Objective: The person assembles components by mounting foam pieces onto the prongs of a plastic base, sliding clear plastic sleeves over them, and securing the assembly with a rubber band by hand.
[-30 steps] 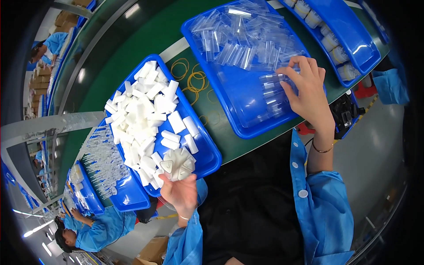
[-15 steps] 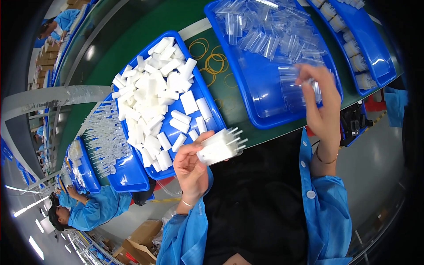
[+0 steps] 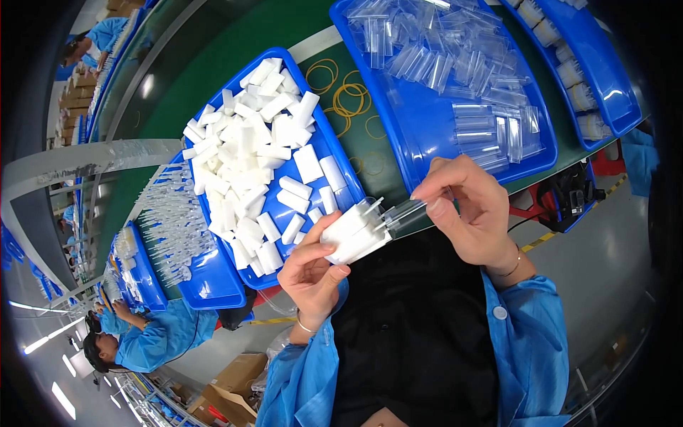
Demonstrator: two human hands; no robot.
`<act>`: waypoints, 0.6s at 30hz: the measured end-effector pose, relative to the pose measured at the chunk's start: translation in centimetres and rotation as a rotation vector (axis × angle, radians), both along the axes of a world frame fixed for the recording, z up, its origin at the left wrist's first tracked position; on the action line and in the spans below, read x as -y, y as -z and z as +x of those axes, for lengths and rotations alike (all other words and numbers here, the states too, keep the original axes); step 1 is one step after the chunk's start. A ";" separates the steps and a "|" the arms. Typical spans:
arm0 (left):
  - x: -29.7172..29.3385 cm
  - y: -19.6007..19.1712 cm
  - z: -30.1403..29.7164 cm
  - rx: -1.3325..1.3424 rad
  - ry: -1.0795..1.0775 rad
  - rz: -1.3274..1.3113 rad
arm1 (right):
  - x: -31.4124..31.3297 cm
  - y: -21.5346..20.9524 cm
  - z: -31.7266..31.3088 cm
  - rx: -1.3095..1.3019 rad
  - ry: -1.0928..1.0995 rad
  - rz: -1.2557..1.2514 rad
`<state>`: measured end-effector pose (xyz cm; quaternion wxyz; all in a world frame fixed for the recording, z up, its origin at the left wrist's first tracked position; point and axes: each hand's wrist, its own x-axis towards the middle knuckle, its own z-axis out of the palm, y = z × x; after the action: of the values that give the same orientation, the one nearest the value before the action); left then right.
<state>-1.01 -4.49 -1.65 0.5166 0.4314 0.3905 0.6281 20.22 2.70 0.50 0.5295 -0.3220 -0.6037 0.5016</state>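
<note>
My left hand grips a bundle of white foam blocks with thin clear stems sticking out of its right end. Between the thumb and fingers of my right hand is a clear plastic sleeve, its left end at the stems of the bundle. How far it goes over them I cannot tell. Behind my left hand, a blue tray holds a heap of white foam blocks. Beyond my right hand, another blue tray holds many more clear sleeves.
Rubber bands lie on the green table between the trays. At the left, a blue tray holds thin clear-stemmed pieces. A tray with white rolls stands at far right. A co-worker sits at the left.
My right hand has come from the sleeve tray down and left to the bundle, now with a clear sleeve in its fingers. The left hand has barely moved.
</note>
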 end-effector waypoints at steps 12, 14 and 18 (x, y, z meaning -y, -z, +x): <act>0.1 0.5 0.3 -0.044 -0.127 0.046 | 0.2 -0.9 -1.1 0.135 -0.032 0.082; 0.1 0.4 0.2 -0.051 -0.158 0.058 | 0.5 -1.0 -1.6 0.156 0.003 0.136; -0.2 -0.1 0.5 -0.094 -0.102 0.066 | 0.7 -0.1 -2.7 0.118 0.131 0.250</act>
<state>-0.54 -4.26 -1.57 0.4506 0.4564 0.4149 0.6453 17.50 1.99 0.63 0.5607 -0.3213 -0.6690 0.3672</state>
